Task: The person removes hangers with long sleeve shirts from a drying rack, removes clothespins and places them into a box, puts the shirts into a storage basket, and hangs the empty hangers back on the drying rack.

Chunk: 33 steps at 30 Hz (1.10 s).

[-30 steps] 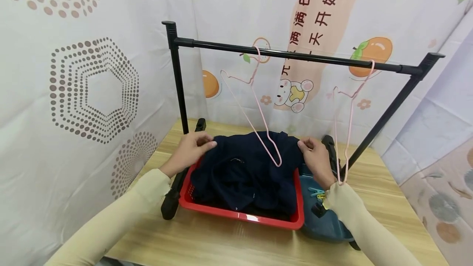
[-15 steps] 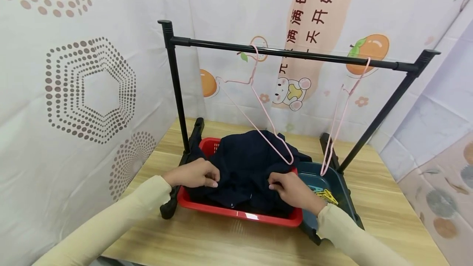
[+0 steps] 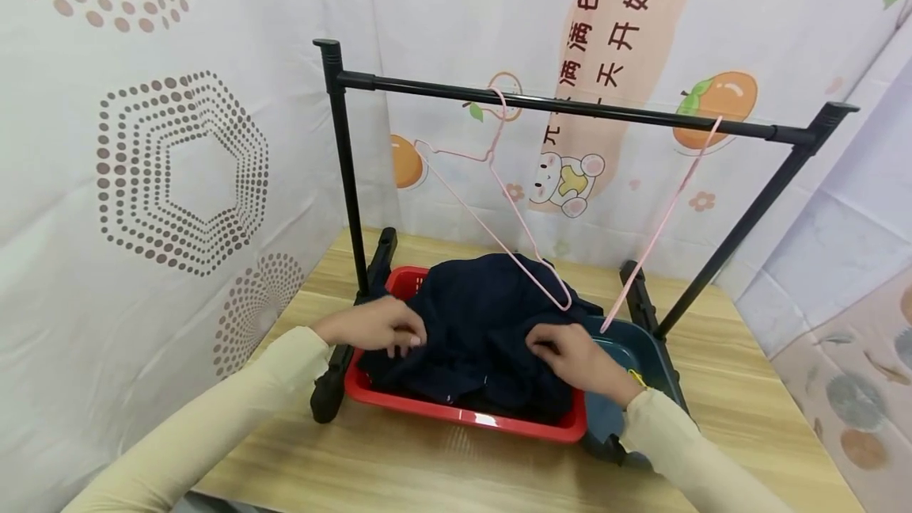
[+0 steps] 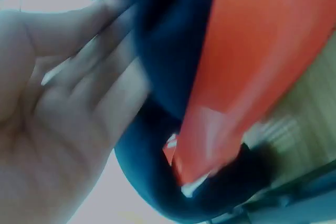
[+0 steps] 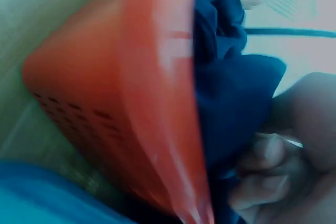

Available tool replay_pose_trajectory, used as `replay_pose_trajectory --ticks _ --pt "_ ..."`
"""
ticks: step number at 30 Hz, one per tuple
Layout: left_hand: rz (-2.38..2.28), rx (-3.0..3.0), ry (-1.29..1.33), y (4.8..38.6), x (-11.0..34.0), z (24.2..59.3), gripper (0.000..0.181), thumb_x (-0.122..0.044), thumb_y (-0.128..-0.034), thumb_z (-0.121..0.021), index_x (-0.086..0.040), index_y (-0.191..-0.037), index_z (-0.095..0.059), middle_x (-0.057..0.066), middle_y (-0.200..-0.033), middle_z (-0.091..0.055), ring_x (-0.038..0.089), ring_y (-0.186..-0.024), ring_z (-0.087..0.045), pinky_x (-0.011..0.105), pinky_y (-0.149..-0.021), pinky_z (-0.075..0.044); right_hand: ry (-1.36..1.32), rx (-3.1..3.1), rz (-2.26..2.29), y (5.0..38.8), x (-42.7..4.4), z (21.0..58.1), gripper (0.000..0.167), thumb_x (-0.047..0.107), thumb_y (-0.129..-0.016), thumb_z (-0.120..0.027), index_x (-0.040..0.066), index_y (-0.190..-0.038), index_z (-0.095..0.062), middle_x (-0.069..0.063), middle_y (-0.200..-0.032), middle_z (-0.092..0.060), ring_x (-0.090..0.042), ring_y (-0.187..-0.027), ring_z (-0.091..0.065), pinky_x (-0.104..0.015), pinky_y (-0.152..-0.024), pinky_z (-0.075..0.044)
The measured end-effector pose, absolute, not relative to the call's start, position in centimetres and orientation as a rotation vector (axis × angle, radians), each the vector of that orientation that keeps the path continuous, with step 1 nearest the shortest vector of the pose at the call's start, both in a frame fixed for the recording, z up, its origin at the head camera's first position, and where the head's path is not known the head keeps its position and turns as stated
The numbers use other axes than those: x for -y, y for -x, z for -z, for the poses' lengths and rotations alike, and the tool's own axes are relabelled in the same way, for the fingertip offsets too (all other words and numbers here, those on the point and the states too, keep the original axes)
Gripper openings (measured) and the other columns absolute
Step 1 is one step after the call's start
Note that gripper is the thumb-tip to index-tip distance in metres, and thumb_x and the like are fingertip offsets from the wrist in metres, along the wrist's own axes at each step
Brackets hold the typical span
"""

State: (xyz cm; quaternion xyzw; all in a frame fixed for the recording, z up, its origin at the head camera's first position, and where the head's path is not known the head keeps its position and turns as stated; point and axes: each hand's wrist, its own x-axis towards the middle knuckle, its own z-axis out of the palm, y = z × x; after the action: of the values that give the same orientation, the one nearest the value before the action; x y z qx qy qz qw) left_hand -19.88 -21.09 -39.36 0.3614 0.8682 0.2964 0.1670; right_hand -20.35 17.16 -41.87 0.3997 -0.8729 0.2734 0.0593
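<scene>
A dark navy garment (image 3: 484, 323) lies heaped in a red basket (image 3: 463, 416), its kind unclear from the folds. My left hand (image 3: 378, 327) is over the garment's left side with fingers loosely bent. In the left wrist view the fingers (image 4: 100, 61) of that hand lie relaxed against the cloth, thumb apart. Over the right side is my right hand (image 3: 573, 355), its thumb and fingers slightly parted. In the right wrist view its bent fingers (image 5: 262, 177) are beside the cloth, and no cloth shows pinched between them.
A black rack (image 3: 570, 108) spans the table above the basket. Two pink hangers (image 3: 492, 155) hang from its bar, one low over the garment. Right of the basket stands a blue basin (image 3: 627, 343) with yellow pegs (image 3: 636, 376) partly hidden by my right arm.
Both hands came from the garment's far corners towards its near middle, bringing cloth along. Since half a second ago, their fingers have loosened. The hangers have swung.
</scene>
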Motion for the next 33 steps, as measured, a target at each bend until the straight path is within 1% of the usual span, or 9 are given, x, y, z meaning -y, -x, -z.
replay_pose_trajectory --ticks 4,7,12,16,19,21,24,28,33 --pt "-0.958 -2.765 -0.846 21.7 22.7 39.0 0.011 -0.016 -0.1000 -0.070 -0.016 -0.090 -0.073 -0.003 -0.074 -0.067 0.013 -0.056 -0.063 0.031 -0.056 -0.055 -0.844 2.648 -0.882 21.5 -18.7 40.7 0.008 0.003 -0.094 -0.073 0.009 -0.100 -0.072 -0.001 -0.084 -0.068 -0.011 -0.067 -0.055 -0.028 -0.060 -0.049" --pt "-0.949 -2.941 -0.554 23.0 24.5 39.1 0.025 -0.026 -0.1004 -0.070 -0.013 -0.079 -0.068 -0.001 -0.063 -0.061 0.016 -0.049 -0.058 0.032 -0.051 -0.050 -0.536 2.727 -0.944 22.8 -20.2 40.3 0.010 0.013 -0.098 -0.069 0.005 -0.106 -0.070 -0.008 -0.086 -0.069 -0.019 -0.068 -0.059 -0.032 -0.060 -0.049" --pt "-0.969 -2.849 -0.135 24.1 27.3 40.8 0.051 -0.044 -0.1048 -0.059 -0.002 -0.077 -0.065 0.009 -0.060 -0.061 0.022 -0.048 -0.060 0.034 -0.048 -0.051 -0.175 2.998 -1.149 25.0 -22.5 41.1 0.054 0.052 -0.104 -0.056 0.001 -0.123 -0.060 -0.016 -0.098 -0.070 -0.026 -0.076 -0.061 -0.032 -0.063 -0.047" --pt "-1.184 -2.623 -0.026 24.5 28.1 42.3 0.049 -0.045 -0.1048 -0.058 0.002 -0.099 -0.071 0.015 -0.075 -0.065 0.029 -0.060 -0.069 0.039 -0.061 -0.059 -0.066 3.101 -1.388 26.3 -23.3 42.1 0.073 0.068 -0.099 -0.050 0.000 -0.122 -0.060 -0.012 -0.082 -0.066 -0.020 -0.060 -0.053 -0.029 -0.052 -0.041" --pt "-1.304 -2.584 -0.056 24.7 28.0 42.8 0.035 -0.033 -0.1043 -0.063 -0.001 -0.114 -0.073 0.016 -0.094 -0.067 0.031 -0.078 -0.069 0.044 -0.077 -0.059 -0.085 3.090 -1.465 26.9 -23.4 42.6 0.060 0.057 -0.102 -0.056 0.000 -0.118 -0.065 -0.003 -0.065 -0.055 -0.014 -0.050 -0.045 -0.028 -0.048 -0.037" --pt "-1.337 -2.642 -0.095 24.9 27.8 42.8 0.026 -0.023 -0.1030 -0.066 -0.002 -0.115 -0.075 0.015 -0.107 -0.067 0.032 -0.091 -0.066 0.046 -0.085 -0.056 -0.140 3.064 -1.453 27.2 -23.3 42.7 0.047 0.044 -0.103 -0.061 0.000 -0.116 -0.068 0.000 -0.063 -0.047 -0.015 -0.052 -0.044 -0.029 -0.050 -0.037" --pt "-1.360 -2.768 -0.131 25.0 27.2 42.5 0.017 -0.011 -0.1013 -0.067 -0.003 -0.113 -0.077 0.016 -0.118 -0.067 0.032 -0.106 -0.062 0.048 -0.089 -0.054 -0.239 2.995 -1.268 27.5 -23.0 42.4 0.029 0.028 -0.101 -0.068 0.001 -0.110 -0.072 -0.003 -0.074 -0.059 -0.021 -0.065 -0.055 -0.034 -0.061 -0.045" --pt "-1.415 -2.937 -0.128 24.9 26.6 41.7 0.015 -0.007 -0.1013 -0.065 -0.006 -0.111 -0.077 0.016 -0.117 -0.070 0.032 -0.102 -0.064 0.044 -0.083 -0.055 -0.305 2.814 -0.983 27.8 -22.6 41.6 0.017 0.017 -0.095 -0.072 0.001 -0.099 -0.076 -0.013 -0.093 -0.074 -0.034 -0.088 -0.067 -0.044 -0.076 -0.051" --pt "-1.524 -3.158 -0.227 24.7 25.5 40.2 0.014 -0.013 -0.1011 -0.068 -0.011 -0.111 -0.078 0.010 -0.109 -0.075 0.025 -0.095 -0.069 0.041 -0.082 -0.054 -0.244 2.651 -0.964 28.0 -22.0 40.5 0.017 0.018 -0.096 -0.072 0.002 -0.096 -0.078 -0.011 -0.085 -0.074 -0.027 -0.075 -0.063 -0.035 -0.065 -0.046"
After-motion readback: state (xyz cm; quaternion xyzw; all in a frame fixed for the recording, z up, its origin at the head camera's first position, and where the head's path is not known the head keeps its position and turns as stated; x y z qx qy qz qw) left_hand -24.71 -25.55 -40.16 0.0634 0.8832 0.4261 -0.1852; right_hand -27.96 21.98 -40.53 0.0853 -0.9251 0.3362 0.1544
